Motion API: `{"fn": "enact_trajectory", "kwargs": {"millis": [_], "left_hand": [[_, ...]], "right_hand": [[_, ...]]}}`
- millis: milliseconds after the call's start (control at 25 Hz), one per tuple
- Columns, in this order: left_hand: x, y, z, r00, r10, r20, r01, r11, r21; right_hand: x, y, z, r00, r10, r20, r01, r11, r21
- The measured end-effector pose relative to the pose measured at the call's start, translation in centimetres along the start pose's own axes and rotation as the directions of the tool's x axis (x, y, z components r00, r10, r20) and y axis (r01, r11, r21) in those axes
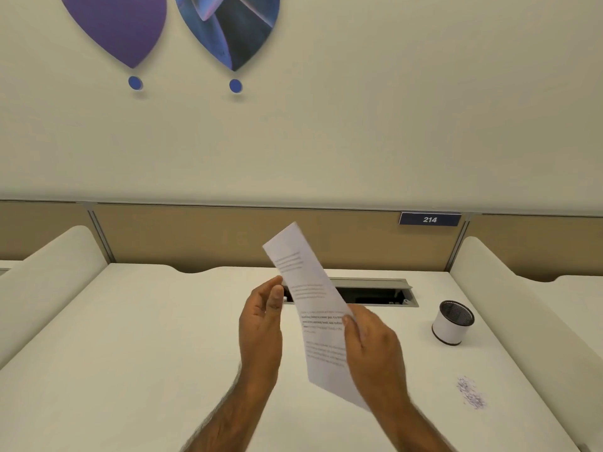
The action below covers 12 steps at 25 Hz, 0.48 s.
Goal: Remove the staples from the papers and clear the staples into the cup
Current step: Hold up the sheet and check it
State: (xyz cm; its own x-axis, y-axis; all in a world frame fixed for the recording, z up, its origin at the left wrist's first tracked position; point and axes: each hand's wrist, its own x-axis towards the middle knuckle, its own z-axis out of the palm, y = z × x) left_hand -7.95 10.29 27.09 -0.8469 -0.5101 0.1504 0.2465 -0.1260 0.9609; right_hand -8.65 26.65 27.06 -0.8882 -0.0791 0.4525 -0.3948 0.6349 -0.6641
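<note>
Your right hand (372,347) pinches a white printed sheet of paper (313,288) at its right edge, thumb on the printed face and the other fingers curled behind it. The sheet stands tilted in the air above the pale cream desk top (130,353), its top corner leaning away from you and to the left. Your left hand (261,321) is raised just left of the sheet, fingers loose and nearly straight, holding nothing; you cannot tell whether its fingertips touch the paper's edge. Well to the right of your right hand stands a white round cup with a black mesh inside (453,322), upright on the desk. Nearer you, also right of that hand, lies a small scattered pile of purplish staples (471,393). Beyond both hands a grey cable slot (375,293) is open in the desk.
</note>
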Motion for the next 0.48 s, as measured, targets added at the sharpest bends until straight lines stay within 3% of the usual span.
{"fn": "enact_trajectory", "kwargs": {"millis": [120, 200, 320, 480], "left_hand": [[0.7, -1.3, -2.3, 0.993, -0.063, -0.103, 0.084, 0.973, 0.214], [0.7, -1.9, -3.1, 0.988, -0.13, -0.084, 0.14, 0.982, 0.124], [-0.2, -2.0, -3.3, 0.965, -0.257, 0.062, 0.26, 0.964, -0.049], [-1.5, -1.5, -3.0, 0.939, -0.314, 0.142, 0.32, 0.947, -0.021]], "right_hand": [[0.7, 0.9, -1.6, 0.962, 0.197, 0.189, -0.261, 0.867, 0.424], [0.7, 1.5, -2.2, 0.903, 0.297, 0.312, -0.429, 0.689, 0.585], [0.3, 2.2, -2.4, 0.832, 0.337, 0.44, -0.554, 0.501, 0.665], [0.4, 3.2, -2.8, 0.803, 0.31, 0.509, -0.595, 0.461, 0.658]]}}
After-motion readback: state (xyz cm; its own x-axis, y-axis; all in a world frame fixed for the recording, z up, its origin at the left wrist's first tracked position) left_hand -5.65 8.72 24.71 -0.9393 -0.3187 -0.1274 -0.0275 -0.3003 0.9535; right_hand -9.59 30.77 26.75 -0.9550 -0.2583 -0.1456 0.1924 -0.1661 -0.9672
